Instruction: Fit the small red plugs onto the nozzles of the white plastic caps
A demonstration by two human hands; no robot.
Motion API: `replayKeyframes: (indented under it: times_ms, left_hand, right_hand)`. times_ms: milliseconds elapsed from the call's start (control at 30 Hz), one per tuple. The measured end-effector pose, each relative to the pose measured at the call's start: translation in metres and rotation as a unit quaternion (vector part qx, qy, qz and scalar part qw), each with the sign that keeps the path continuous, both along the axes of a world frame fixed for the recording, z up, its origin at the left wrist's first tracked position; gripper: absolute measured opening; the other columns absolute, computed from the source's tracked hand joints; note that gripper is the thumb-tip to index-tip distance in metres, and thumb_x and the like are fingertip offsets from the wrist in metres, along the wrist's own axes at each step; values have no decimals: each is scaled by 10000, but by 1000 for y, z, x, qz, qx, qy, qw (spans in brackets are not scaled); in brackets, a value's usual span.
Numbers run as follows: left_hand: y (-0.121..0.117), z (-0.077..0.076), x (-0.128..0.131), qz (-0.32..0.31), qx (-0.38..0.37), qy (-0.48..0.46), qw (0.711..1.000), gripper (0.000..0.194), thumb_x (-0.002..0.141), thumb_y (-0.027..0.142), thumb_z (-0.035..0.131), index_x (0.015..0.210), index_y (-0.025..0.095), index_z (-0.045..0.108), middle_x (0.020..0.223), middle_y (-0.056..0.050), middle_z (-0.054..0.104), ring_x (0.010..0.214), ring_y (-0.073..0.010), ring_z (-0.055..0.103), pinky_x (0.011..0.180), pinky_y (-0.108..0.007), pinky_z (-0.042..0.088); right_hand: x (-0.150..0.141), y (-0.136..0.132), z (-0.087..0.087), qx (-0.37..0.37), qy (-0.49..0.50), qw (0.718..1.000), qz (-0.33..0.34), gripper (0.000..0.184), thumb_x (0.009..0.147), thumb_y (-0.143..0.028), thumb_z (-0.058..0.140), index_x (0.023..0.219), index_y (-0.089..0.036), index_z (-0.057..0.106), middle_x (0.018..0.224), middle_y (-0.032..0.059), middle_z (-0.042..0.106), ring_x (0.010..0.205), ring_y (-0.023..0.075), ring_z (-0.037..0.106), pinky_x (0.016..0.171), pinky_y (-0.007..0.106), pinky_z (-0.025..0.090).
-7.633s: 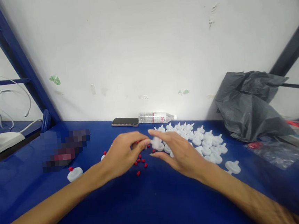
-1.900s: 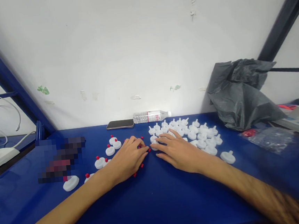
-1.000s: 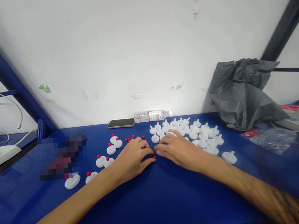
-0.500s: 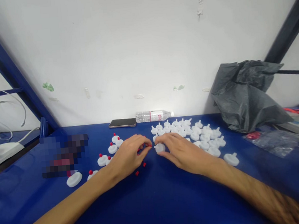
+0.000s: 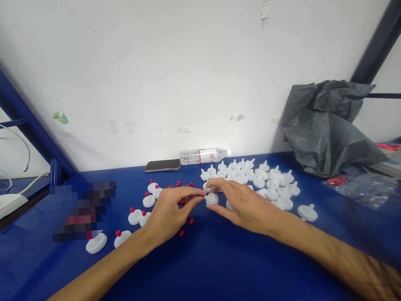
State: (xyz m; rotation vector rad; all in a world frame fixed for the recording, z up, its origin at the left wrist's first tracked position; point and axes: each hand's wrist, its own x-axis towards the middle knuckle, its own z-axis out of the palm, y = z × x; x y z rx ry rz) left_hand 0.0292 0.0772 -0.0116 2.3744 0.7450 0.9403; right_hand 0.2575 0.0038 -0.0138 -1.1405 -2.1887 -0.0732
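Note:
Between thumb and fingers, my right hand point(image 5: 238, 201) grips a white nozzle cap point(image 5: 212, 198), its spout pointing left. My left hand point(image 5: 175, 206) pinches a small red tip cap point(image 5: 203, 196) at that spout; whether it is seated on the spout is hidden by the fingertips. Loose red tip caps point(image 5: 181, 233) lie around and behind my left hand. To the left stand several white caps with red tips point(image 5: 134, 216). On the right is a cluster of white nozzle caps with bare spouts point(image 5: 259, 182), and a single one point(image 5: 307, 213) sits nearer me.
A water bottle point(image 5: 204, 156) and a phone point(image 5: 162, 165) lie along the wall on the blue table point(image 5: 211, 271). At the right are a grey plastic bag point(image 5: 324, 125) and a clear bag point(image 5: 361, 190). A blurred dark item point(image 5: 86, 212) lies left.
My left hand has brought the red tip cap against the spout of the white nozzle cap; a gap stood between them before. My left fingers have straightened, and the view has shifted slightly.

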Motion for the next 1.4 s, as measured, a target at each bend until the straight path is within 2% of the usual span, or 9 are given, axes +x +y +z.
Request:
replayKeyframes:
  times_ms: [200, 467, 767, 900, 1000, 1100, 1233, 1333, 1400]
  left_hand:
    - [6, -7, -1, 0, 64, 6, 998, 181, 1031, 293, 657, 1107, 237, 812, 1004, -29, 831, 860, -184, 751, 772, -277, 576]
    - [11, -19, -5, -44, 208, 10, 977, 252, 1097, 233, 504, 1099, 185, 751, 986, -77, 775, 896, -195, 706, 798, -295, 553]
    - [2, -14, -5, -63, 172, -29, 983, 243, 1072, 168, 504, 1017, 158, 740, 843, -39, 735, 776, -157, 663, 741, -269, 528]
    - [-2, 1, -2, -44, 88, -52, 994, 218, 1059, 247, 579, 1018, 198, 787, 926, -41, 792, 832, -167, 709, 756, -268, 552]
    - [-1, 19, -5, 25, 47, -117, 992, 199, 1023, 335, 644, 1037, 214, 801, 994, -46, 812, 855, -179, 731, 706, -260, 567]
    - [9, 39, -19, 137, 94, -141, 976, 255, 1014, 390, 617, 1058, 203, 784, 991, -58, 805, 812, -189, 721, 647, -272, 560]
    - [35, 62, -50, 332, 278, 95, 896, 323, 1019, 345, 486, 958, 181, 757, 974, -129, 784, 991, -321, 710, 763, -393, 561]
    - [53, 67, -71, 419, 213, 316, 824, 352, 979, 272, 425, 900, 154, 747, 956, -219, 770, 1055, -438, 691, 726, -452, 550]
    - [63, 62, -82, 421, 131, 384, 811, 306, 926, 256, 467, 849, 146, 742, 933, -251, 765, 971, -445, 715, 715, -458, 542]
  right_hand:
    - [0, 1, 3, 21, 38, 999, 33, 361, 1038, -253, 587, 1390, -211, 516, 1306, 118, 707, 1140, 234, 744, 955, 415, 645]
    - [-6, -4, 4, 68, 93, 992, 48, 265, 1007, -254, 682, 1250, -239, 577, 1136, 55, 749, 1033, 210, 767, 858, 338, 653]
    - [-5, -4, 0, 114, 96, 985, 86, 136, 1011, -240, 682, 1120, -290, 618, 1148, 28, 785, 1066, 200, 783, 893, 326, 662]
    - [-6, -6, 11, 141, 73, 985, 68, 138, 1016, -260, 677, 1138, -286, 618, 1172, 42, 786, 1079, 183, 782, 917, 296, 653]
    - [-6, -7, 23, 180, 56, 981, 31, 184, 1023, -313, 669, 1185, -250, 608, 1219, 81, 787, 1128, 199, 765, 1018, 366, 627]
    - [-1, -4, 26, 161, 15, 986, -30, 184, 1068, -272, 558, 1236, -229, 623, 1229, 79, 797, 1178, 227, 744, 1163, 523, 529]
    - [10, 5, 16, 58, -65, 988, -124, 252, 1081, -294, 503, 1214, -222, 705, 1282, 93, 785, 1318, 328, 667, 1179, 678, 451]
    - [15, 11, 8, 7, -96, 984, -153, 316, 1094, -328, 471, 1231, -207, 728, 1282, 95, 784, 1340, 348, 642, 1202, 697, 406]
    - [15, 13, 5, -14, -109, 982, -151, 335, 1101, -334, 451, 1173, -208, 753, 1239, 79, 796, 1340, 339, 636, 1237, 692, 357]
